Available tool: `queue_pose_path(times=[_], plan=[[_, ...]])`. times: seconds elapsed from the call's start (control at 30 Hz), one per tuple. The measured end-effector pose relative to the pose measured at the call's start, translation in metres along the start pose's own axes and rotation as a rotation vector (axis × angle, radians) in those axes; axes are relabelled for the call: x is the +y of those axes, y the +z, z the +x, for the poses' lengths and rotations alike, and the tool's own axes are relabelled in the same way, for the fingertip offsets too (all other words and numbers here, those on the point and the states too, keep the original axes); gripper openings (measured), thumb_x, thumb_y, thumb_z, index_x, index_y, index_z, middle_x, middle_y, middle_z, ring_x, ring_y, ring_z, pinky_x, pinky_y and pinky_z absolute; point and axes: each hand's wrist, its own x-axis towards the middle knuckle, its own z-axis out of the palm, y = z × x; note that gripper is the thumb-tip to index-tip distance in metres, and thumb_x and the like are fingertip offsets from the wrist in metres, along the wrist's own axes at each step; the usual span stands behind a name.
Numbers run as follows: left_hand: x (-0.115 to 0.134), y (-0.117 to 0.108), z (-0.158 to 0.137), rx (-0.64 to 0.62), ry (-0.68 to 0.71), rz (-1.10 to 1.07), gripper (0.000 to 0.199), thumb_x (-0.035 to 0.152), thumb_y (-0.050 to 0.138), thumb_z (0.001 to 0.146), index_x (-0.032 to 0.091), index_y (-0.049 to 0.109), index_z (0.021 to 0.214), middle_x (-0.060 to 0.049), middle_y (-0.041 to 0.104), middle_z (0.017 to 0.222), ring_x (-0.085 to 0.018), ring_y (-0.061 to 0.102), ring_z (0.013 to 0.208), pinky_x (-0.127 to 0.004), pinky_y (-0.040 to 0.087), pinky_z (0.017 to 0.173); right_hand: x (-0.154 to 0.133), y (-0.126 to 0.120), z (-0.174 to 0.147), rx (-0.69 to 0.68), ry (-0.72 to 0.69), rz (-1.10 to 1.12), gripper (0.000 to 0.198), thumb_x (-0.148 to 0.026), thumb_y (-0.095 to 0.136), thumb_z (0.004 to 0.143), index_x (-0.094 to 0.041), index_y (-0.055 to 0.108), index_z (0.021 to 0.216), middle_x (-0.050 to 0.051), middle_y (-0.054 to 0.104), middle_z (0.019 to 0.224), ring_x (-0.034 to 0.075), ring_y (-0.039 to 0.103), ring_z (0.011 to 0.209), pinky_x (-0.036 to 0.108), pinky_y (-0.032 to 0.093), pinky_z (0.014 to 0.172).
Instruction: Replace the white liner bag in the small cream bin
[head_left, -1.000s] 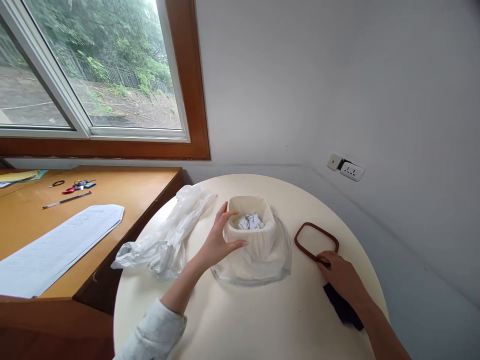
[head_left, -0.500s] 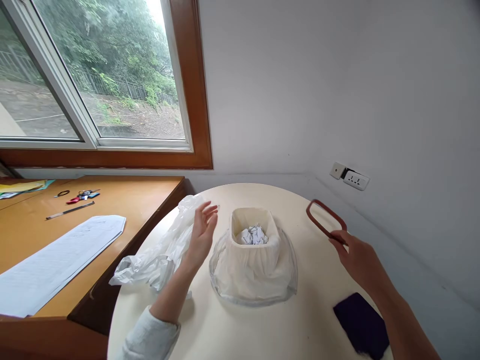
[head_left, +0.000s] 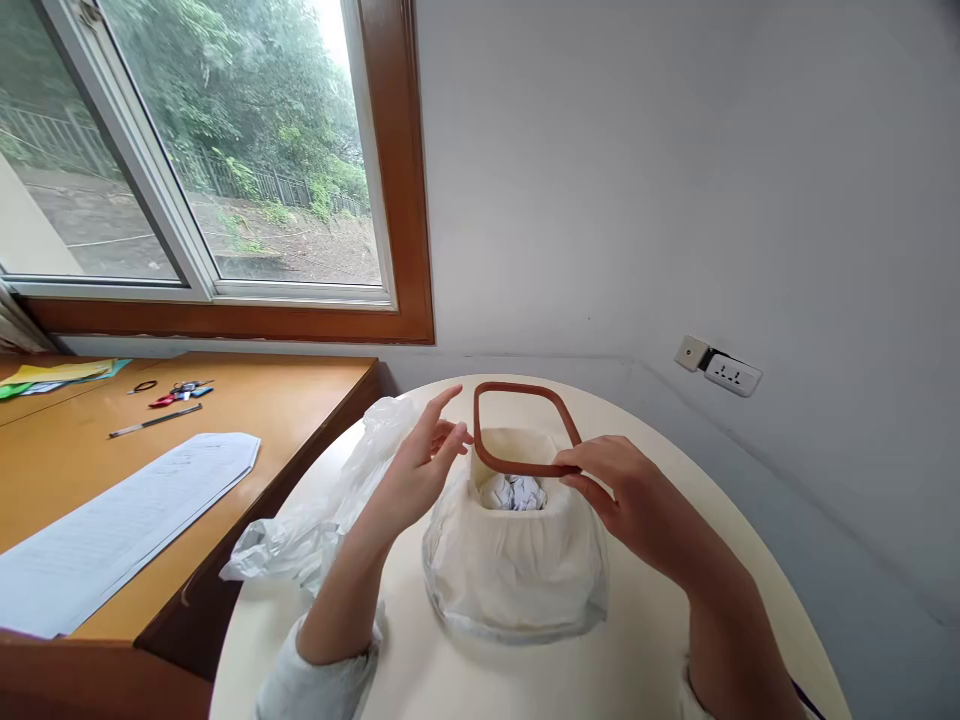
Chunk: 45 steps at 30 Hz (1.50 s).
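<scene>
A bin (head_left: 517,560) lined with a translucent white bag stands on the round table, the bag's edge folded out and spread around its base. Inside lie crumpled white papers (head_left: 517,493). Over its mouth hovers a brown rounded rectangular rim ring (head_left: 521,468), tilted up at the far side. My right hand (head_left: 637,510) pinches the ring's near right corner between thumb and fingers. At the ring's left side, my left hand (head_left: 420,475) has its thumb and index finger spread; whether the fingertips touch the ring I cannot tell.
A crumpled clear plastic bag (head_left: 281,550) lies on the round table (head_left: 457,680), left of the bin. On the wooden desk (head_left: 300,385) are paper sheets (head_left: 142,515), a pen (head_left: 155,421) and keys (head_left: 184,392). A wall socket (head_left: 733,374) is at the right.
My right hand has brought the ring leftward from the table's right side to above the bin. My left hand has moved slightly right, toward the ring.
</scene>
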Motion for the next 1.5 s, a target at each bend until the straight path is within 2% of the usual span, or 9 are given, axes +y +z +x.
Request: queue_pose_path(times=[0.2,0.4,0.6,0.8,1.1,1.3,1.5], plan=[[-0.001,-0.007,-0.001,-0.037,-0.033,0.158,0.042,0.045,0.042,0.086,0.028,0.044,0.125,-0.005,0.063,0.093,-0.021,0.059,0.091,-0.039,0.046,0.084,-0.004,0.001,-0.004,-0.081,0.001,-0.026,0.016,-0.017,0.047,0.087,-0.023,0.06,0.094,0.001,0.066,0.082,0.017,0.057,0.08,0.034,0.042,0.079],[-0.004,-0.002,-0.001,-0.095,-0.056,0.233,0.043,0.048,0.04,0.086,0.03,0.043,0.125,-0.005,0.051,0.127,-0.024,0.053,0.11,-0.038,0.047,0.087,-0.011,0.003,-0.005,-0.132,-0.016,-0.033,0.018,-0.014,0.046,0.088,-0.023,0.061,0.088,0.0,0.064,0.078,0.016,0.057,0.077,0.034,0.04,0.081],[-0.016,-0.001,-0.002,-0.173,-0.017,0.355,0.044,0.048,0.042,0.085,0.03,0.047,0.124,-0.004,0.052,0.129,-0.026,0.047,0.118,-0.041,0.041,0.094,-0.013,0.011,-0.001,-0.223,-0.014,-0.043,0.019,-0.011,0.046,0.086,-0.022,0.062,0.084,0.001,0.064,0.076,0.017,0.059,0.074,0.034,0.04,0.079],[-0.025,-0.004,-0.004,-0.241,0.028,0.45,0.046,0.047,0.043,0.085,0.032,0.043,0.128,-0.002,0.031,0.144,-0.028,0.032,0.13,-0.044,0.033,0.102,-0.007,0.019,0.003,-0.222,-0.031,-0.004,0.02,-0.01,0.047,0.084,-0.022,0.063,0.085,0.001,0.065,0.08,0.016,0.061,0.078,0.032,0.042,0.078],[-0.024,-0.005,-0.006,-0.323,-0.04,0.472,0.056,0.052,0.046,0.081,0.036,0.035,0.134,0.0,0.016,0.149,-0.03,0.025,0.133,-0.045,0.034,0.101,-0.007,0.015,-0.001,-0.237,0.0,0.004,0.019,-0.01,0.051,0.083,-0.023,0.063,0.085,0.0,0.066,0.084,0.016,0.06,0.082,0.03,0.043,0.076],[-0.027,-0.005,-0.006,-0.322,0.023,0.473,0.056,0.049,0.049,0.081,0.033,0.035,0.134,-0.001,0.018,0.148,-0.029,0.027,0.132,-0.042,0.035,0.101,-0.005,0.016,0.0,-0.262,0.041,0.033,0.018,-0.012,0.05,0.084,-0.024,0.064,0.085,-0.001,0.066,0.082,0.017,0.06,0.081,0.031,0.043,0.077],[-0.029,-0.004,-0.004,-0.34,0.007,0.475,0.057,0.049,0.049,0.081,0.032,0.037,0.134,-0.001,0.017,0.148,-0.03,0.031,0.131,-0.042,0.036,0.1,-0.005,0.015,-0.001,-0.271,0.094,0.081,0.013,-0.022,0.051,0.085,-0.025,0.063,0.085,-0.001,0.066,0.083,0.016,0.06,0.082,0.029,0.045,0.074]])
